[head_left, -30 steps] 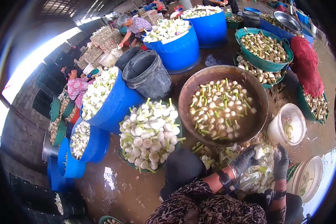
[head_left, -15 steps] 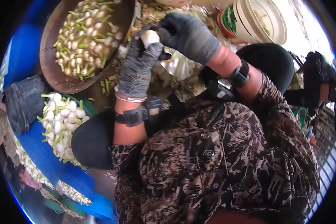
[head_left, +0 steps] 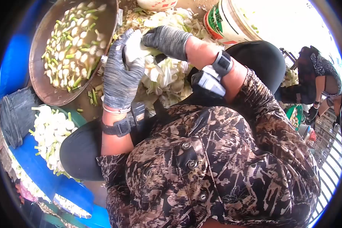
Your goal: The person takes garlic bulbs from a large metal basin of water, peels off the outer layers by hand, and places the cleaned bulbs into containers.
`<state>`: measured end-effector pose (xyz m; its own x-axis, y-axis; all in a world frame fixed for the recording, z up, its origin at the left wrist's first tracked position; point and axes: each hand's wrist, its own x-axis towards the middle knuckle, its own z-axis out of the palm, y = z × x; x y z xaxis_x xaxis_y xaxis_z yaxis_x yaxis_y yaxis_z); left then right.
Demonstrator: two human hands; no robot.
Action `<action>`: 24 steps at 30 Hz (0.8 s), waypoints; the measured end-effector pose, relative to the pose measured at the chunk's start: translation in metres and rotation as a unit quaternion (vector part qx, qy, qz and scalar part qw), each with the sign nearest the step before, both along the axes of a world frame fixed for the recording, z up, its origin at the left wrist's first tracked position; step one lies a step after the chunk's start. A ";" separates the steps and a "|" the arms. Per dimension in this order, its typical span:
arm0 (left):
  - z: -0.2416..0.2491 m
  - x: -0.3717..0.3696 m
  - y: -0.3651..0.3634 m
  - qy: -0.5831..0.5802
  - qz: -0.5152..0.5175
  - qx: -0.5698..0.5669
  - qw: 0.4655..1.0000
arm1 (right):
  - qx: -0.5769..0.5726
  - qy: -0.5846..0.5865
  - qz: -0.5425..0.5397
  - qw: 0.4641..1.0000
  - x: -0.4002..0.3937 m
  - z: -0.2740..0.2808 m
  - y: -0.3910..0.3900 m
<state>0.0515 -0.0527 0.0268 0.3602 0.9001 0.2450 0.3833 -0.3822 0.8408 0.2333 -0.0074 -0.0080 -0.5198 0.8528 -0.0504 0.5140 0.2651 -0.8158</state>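
Note:
My left hand [head_left: 121, 76], in a grey knit glove, is wrapped round a white garlic bulb [head_left: 133, 48], its thumb on the near side. My gloved right hand [head_left: 169, 41] is closed at the bulb's right side, its curled fingertips against the white outer skin. Exactly what those fingertips pinch is partly hidden. Under both hands lies a heap of pale garlic peelings [head_left: 167, 74]. At the left, a brown metal basin [head_left: 37, 72] holds trimmed garlic bulbs in cloudy water. A pile of white garlic bulbs with green stems [head_left: 53, 133] sits beside my left knee.
A white bucket with a green and red label [head_left: 224, 24] stands past my right arm. Cut green stems [head_left: 92, 97] lie below the basin. A dark bucket [head_left: 19, 114] and blue containers [head_left: 34, 152] are at the left. Another person [head_left: 323, 76] is at the far right.
The bulb looks whiter and more spread out, with pale skin reaching toward my right fingers. My right wrist has turned. The whole view has shifted, moving the surroundings to the left.

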 end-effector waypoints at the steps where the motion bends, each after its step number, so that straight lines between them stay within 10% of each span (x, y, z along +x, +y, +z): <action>1: -0.005 0.002 -0.002 -0.123 0.038 -0.084 0.988 | -0.041 0.063 0.020 0.997 0.004 -0.001 -0.005; 4: -0.030 -0.014 0.008 -0.369 0.033 -0.257 0.892 | -0.184 0.142 0.053 0.971 0.002 -0.013 -0.014; 7: -0.027 -0.011 0.024 -0.552 0.147 -0.371 0.732 | 0.195 -0.028 0.279 0.940 -0.009 -0.028 -0.021; 9: -0.017 -0.013 0.026 -0.518 0.189 -0.377 0.744 | -0.195 -0.163 0.102 0.962 -0.031 0.015 -0.040; 11: -0.015 -0.006 0.028 -0.483 0.177 -0.341 0.787 | -0.174 -0.222 0.005 0.959 -0.026 0.026 -0.042; 15: -0.045 0.016 0.021 -0.259 0.108 -0.158 0.947 | 0.070 0.133 -0.104 0.983 -0.010 0.029 -0.027; 18: -0.053 0.040 0.006 -0.006 -0.067 -0.095 0.993 | -0.140 0.307 -0.217 0.916 -0.010 0.043 -0.028; 21: -0.018 0.051 -0.020 -0.157 -0.125 -0.391 0.898 | 0.083 0.179 -0.272 0.942 0.070 0.045 -0.009; 23: -0.043 0.048 -0.021 -0.143 -0.120 -0.356 0.916 | 0.284 0.028 -0.320 0.904 0.158 0.055 0.011; 24: -0.042 0.046 -0.019 -0.216 -0.105 -0.394 0.887 | 0.125 0.008 -0.459 0.879 0.198 0.075 0.017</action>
